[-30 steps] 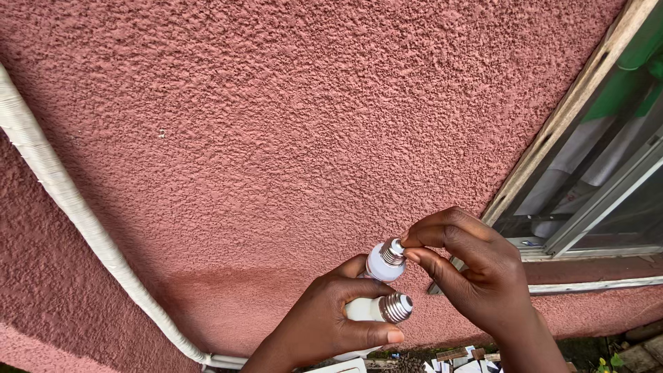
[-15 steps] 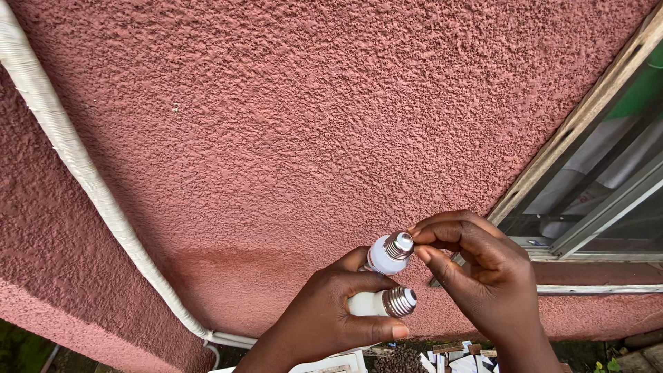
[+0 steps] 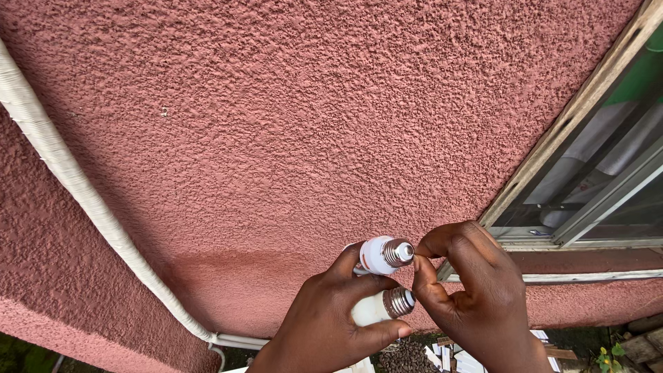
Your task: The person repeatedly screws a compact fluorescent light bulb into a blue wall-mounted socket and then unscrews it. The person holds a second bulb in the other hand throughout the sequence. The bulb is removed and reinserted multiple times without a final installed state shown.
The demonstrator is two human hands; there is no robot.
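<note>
Right hand [image 3: 476, 290] drew back from left-held bulbs [image 3: 383, 254].

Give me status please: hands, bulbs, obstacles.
Left hand shut on two bulbs. Right hand fingertips by upper bulb's screw base. Nothing between them.

Left hand [image 3: 331, 321] raised from below, back toward camera, fingers curled, thumb [image 3: 376, 333] bent across front, clamped shut around held items. Right hand [image 3: 476, 297] raised just beside left, back toward camera, wrist low at frame edge, forefinger and thumb [image 3: 429, 293] pinched close, tips nearly meeting, remaining fingers arched above, not visibly gripping anything
</note>
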